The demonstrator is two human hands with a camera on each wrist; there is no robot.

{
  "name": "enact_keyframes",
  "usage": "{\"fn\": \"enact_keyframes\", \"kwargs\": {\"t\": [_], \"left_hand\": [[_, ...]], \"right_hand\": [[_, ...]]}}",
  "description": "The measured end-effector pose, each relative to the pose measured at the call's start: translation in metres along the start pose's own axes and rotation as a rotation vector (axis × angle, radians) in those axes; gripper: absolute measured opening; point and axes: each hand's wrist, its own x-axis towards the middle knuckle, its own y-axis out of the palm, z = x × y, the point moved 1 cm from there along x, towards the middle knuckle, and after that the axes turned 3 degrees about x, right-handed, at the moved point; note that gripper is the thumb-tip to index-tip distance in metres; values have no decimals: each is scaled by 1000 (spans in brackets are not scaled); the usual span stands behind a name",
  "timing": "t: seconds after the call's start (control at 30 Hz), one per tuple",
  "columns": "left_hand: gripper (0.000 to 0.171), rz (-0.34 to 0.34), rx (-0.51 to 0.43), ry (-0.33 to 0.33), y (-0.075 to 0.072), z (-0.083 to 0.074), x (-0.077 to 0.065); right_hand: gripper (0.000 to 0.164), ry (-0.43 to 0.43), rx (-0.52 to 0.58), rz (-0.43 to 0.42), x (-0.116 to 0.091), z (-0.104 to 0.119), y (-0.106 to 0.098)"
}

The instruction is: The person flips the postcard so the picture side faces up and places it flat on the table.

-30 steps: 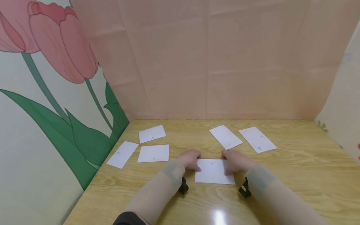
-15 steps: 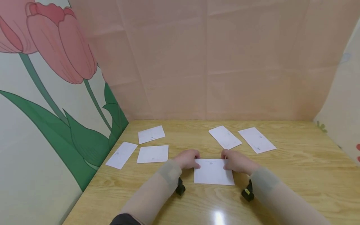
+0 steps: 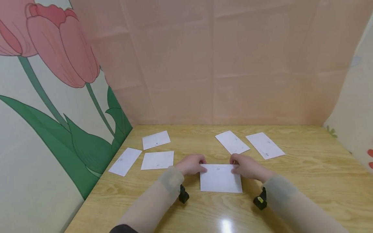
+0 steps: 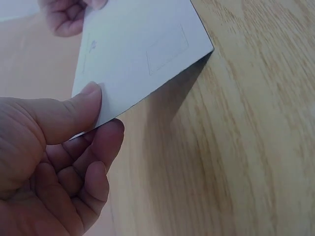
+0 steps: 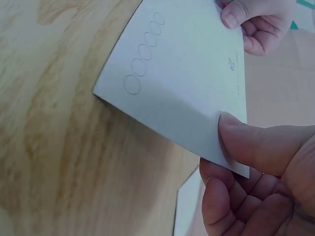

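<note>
The thumb of the left hand [image 3: 190,164] was seen on the upper face of a white card [image 3: 220,181], with the index finger set beneath; the far left corner was pinched between them, and the remaining fingers were found curled under. The far right corner was likewise pinched by the thumb and index finger of the right hand [image 3: 247,166]. The card was held tilted, its far edge raised off the table [image 3: 309,181] and its near edge low; by the wrist views, that near edge appeared to be rested on the wood. A shadow was cast beneath. On the upper face, a row of printed circles [image 5: 144,52], a printed rectangle [image 4: 167,49] and a small mark [image 3: 218,168] by the far edge were noted.

A small black device [image 3: 183,194] was worn at the left wrist, and a second black device [image 3: 260,199] at the right.

Five further cards were observed lying flat. Three were placed to the left: a rear card [image 3: 156,140], a slanted card [image 3: 125,161] and a front card [image 3: 157,160]. Two were placed beyond the right hand: a nearer card [image 3: 231,141] and an outer card [image 3: 265,145]. Whether the nearer one was touched by that hand could not be told. The table was backed by a creased pinkish sheet [image 3: 212,71], and large tulips [image 3: 64,48] were shown on the left wall [image 3: 23,155].
</note>
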Motion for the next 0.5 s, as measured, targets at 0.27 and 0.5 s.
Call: {"fn": "enact_keyframes", "kwargs": {"t": [0.27, 0.5], "left_hand": [[13, -38, 5, 63, -11, -7, -9], [12, -59, 4, 77, -17, -13, -15]], "right_hand": [[18, -72, -2, -46, -8, 10, -11], [16, -114, -18, -86, -13, 15, -18]]}}
